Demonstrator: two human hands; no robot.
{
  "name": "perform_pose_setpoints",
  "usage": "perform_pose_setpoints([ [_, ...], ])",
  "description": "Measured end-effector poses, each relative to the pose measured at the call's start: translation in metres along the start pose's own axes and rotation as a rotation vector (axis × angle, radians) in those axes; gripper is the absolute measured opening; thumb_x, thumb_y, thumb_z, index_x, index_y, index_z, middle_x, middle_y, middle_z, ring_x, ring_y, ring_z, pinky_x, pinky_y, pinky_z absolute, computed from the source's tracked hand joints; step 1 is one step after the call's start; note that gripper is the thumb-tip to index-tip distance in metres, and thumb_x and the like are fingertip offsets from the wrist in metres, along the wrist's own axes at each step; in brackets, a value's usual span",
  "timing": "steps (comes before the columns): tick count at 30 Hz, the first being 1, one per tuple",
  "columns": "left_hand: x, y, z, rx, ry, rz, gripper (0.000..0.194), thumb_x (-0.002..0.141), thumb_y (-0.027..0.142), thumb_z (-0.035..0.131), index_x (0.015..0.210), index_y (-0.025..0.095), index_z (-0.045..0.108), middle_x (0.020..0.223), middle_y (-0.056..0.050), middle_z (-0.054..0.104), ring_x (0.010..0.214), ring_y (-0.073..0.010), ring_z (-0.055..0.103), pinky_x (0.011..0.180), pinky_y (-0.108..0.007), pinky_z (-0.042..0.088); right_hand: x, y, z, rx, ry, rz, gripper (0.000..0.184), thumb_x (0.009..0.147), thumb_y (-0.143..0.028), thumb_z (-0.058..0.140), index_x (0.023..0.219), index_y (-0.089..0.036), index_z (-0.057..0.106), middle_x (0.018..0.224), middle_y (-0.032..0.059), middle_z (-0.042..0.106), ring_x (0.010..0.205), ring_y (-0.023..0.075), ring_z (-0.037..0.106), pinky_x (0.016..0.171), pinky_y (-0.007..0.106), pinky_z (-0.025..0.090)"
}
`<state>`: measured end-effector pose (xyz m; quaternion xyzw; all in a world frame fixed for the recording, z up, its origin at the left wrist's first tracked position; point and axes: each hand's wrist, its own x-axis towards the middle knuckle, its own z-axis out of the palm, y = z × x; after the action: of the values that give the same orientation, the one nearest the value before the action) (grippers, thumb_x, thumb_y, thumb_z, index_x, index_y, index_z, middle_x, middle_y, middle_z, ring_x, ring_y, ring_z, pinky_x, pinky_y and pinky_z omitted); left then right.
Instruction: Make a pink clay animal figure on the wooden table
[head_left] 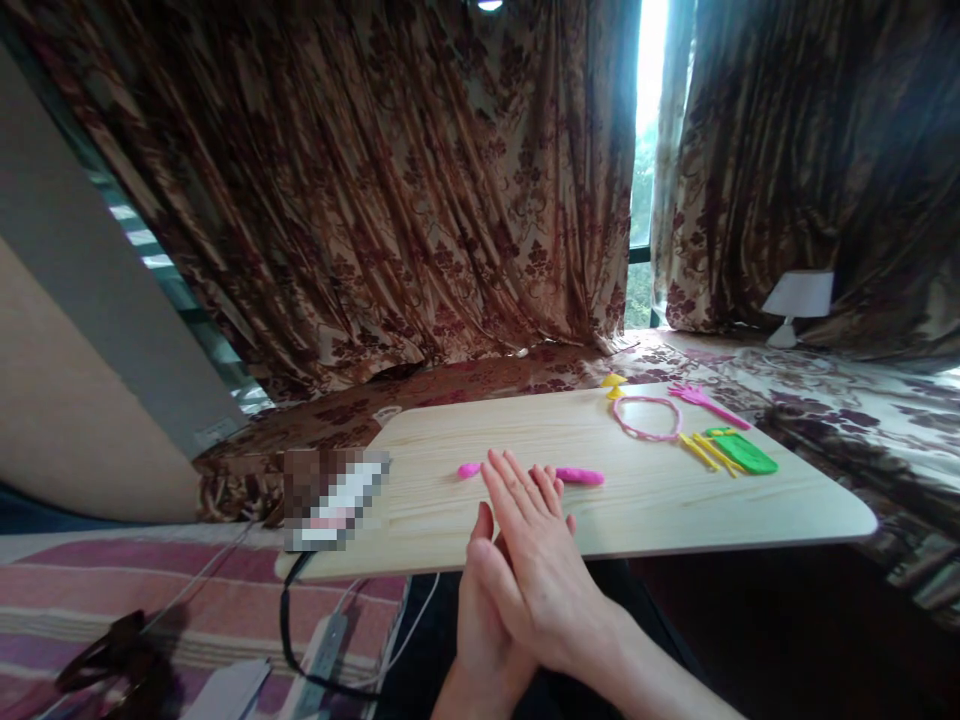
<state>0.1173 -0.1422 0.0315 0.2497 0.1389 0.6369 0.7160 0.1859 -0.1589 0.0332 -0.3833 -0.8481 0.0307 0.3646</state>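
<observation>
My right hand [544, 580] lies over my left hand [484, 610], palms pressed together in front of the table's near edge. The right fingers stretch forward, and the left fingertips show beyond them. Both hands are closed on each other, and anything between the palms is hidden. Just past the fingers, on the tabletop, a small pink lump [469, 470] of what looks like modelling clay sits to the left. A thicker pink clay roll [581, 476] lies to the right, its left end partly behind my fingers.
On the pale wooden table [427, 440], farther right, are a pink clay ring [616, 418], a yellow mushroom-like piece [613, 384], a pink hand-shaped piece [709, 404], yellow strips [699, 455] and a green slab [750, 455]. A blurred-out object [337, 505] with a black cable [285, 620] occupies the left edge.
</observation>
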Motion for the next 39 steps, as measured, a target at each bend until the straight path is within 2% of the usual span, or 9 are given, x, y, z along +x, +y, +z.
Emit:
perform_pose_setpoints([
  [5, -0.006, 0.01, -0.002, -0.086, -0.14, -0.136, 0.054, 0.091, 0.051, 0.031, 0.137, 0.024, 0.042, 0.148, -0.003, 0.036, 0.14, -0.0246, 0.017, 0.115, -0.043, 0.01, 0.007, 0.018, -0.005, -0.041, 0.076, 0.116, 0.058, 0.091, -0.022, 0.037, 0.145, -0.007, 0.022, 0.154, 0.0113, 0.014, 0.142, 0.0231, 0.007, 0.114, 0.051, 0.01],
  [11, 0.015, 0.015, -0.006, -0.035, -0.051, 0.004, 0.063, 0.091, 0.055, 0.019, 0.144, 0.021, 0.026, 0.151, -0.007, 0.028, 0.141, -0.0201, 0.016, 0.114, -0.044, 0.011, -0.006, -0.008, 0.004, 0.047, -0.034, -0.179, 0.063, 0.086, -0.026, 0.045, 0.144, -0.011, 0.025, 0.154, 0.0066, 0.015, 0.142, 0.0238, 0.006, 0.114, 0.05, 0.007],
  [14, 0.006, -0.004, -0.005, -0.04, -0.048, 0.033, 0.053, 0.092, 0.051, 0.02, 0.141, 0.034, 0.032, 0.15, 0.004, 0.032, 0.141, -0.0179, 0.014, 0.115, -0.04, 0.012, 0.012, -0.002, -0.007, 0.06, 0.023, -0.029, 0.063, 0.088, -0.031, 0.045, 0.144, -0.013, 0.026, 0.153, 0.0086, 0.018, 0.142, 0.0247, 0.009, 0.114, 0.051, 0.008],
  [18, -0.009, 0.001, 0.003, -0.097, -0.116, -0.119, 0.052, 0.092, 0.049, 0.03, 0.136, 0.024, 0.044, 0.144, -0.004, 0.043, 0.14, -0.024, 0.019, 0.115, -0.042, 0.013, 0.012, 0.021, -0.015, -0.007, 0.112, 0.134, 0.055, 0.092, -0.02, 0.034, 0.145, -0.012, 0.023, 0.153, 0.0097, 0.018, 0.142, 0.0233, 0.011, 0.113, 0.053, 0.013],
  [24, 0.0, 0.019, 0.005, -0.017, -0.068, 0.068, 0.051, 0.092, 0.048, 0.027, 0.142, 0.035, 0.028, 0.152, 0.005, 0.024, 0.141, -0.0207, 0.008, 0.115, -0.043, 0.01, -0.013, -0.003, -0.004, -0.006, -0.013, -0.211, 0.063, 0.087, -0.023, 0.043, 0.145, -0.011, 0.022, 0.153, 0.0097, 0.017, 0.141, 0.0263, 0.01, 0.113, 0.052, 0.01],
  [28, -0.006, -0.003, -0.001, -0.047, -0.064, 0.13, 0.045, 0.092, 0.048, 0.029, 0.136, 0.048, 0.03, 0.15, 0.016, 0.026, 0.141, -0.0201, 0.004, 0.116, -0.043, 0.01, 0.014, -0.007, -0.015, 0.035, 0.02, -0.065, 0.064, 0.087, -0.033, 0.045, 0.145, -0.015, 0.025, 0.154, 0.0073, 0.014, 0.142, 0.026, 0.007, 0.113, 0.052, 0.008],
  [32, -0.009, 0.004, 0.003, -0.106, -0.064, -0.071, 0.051, 0.093, 0.048, 0.03, 0.14, 0.028, 0.037, 0.147, -0.002, 0.037, 0.14, -0.024, 0.014, 0.115, -0.045, 0.012, 0.013, 0.011, -0.017, -0.022, 0.063, 0.073, 0.056, 0.091, -0.024, 0.037, 0.144, -0.011, 0.027, 0.153, 0.0102, 0.017, 0.142, 0.0233, 0.008, 0.114, 0.051, 0.008],
  [35, -0.001, 0.024, 0.01, -0.085, -0.029, -0.027, 0.055, 0.093, 0.045, 0.029, 0.141, 0.019, 0.034, 0.147, -0.008, 0.036, 0.14, -0.0241, 0.018, 0.114, -0.047, 0.014, -0.006, 0.005, -0.008, -0.011, -0.015, -0.1, 0.057, 0.09, -0.027, 0.039, 0.143, -0.01, 0.028, 0.153, 0.0091, 0.016, 0.142, 0.0245, 0.008, 0.114, 0.051, 0.004],
  [39, 0.003, 0.022, 0.012, -0.07, 0.012, 0.01, 0.048, 0.094, 0.042, 0.022, 0.141, 0.035, 0.032, 0.15, 0.006, 0.03, 0.141, -0.0183, 0.011, 0.114, -0.045, 0.016, 0.001, -0.014, -0.006, 0.05, -0.039, -0.24, 0.061, 0.088, -0.036, 0.044, 0.143, -0.013, 0.03, 0.153, 0.0079, 0.018, 0.142, 0.0249, 0.008, 0.114, 0.049, 0.005],
])
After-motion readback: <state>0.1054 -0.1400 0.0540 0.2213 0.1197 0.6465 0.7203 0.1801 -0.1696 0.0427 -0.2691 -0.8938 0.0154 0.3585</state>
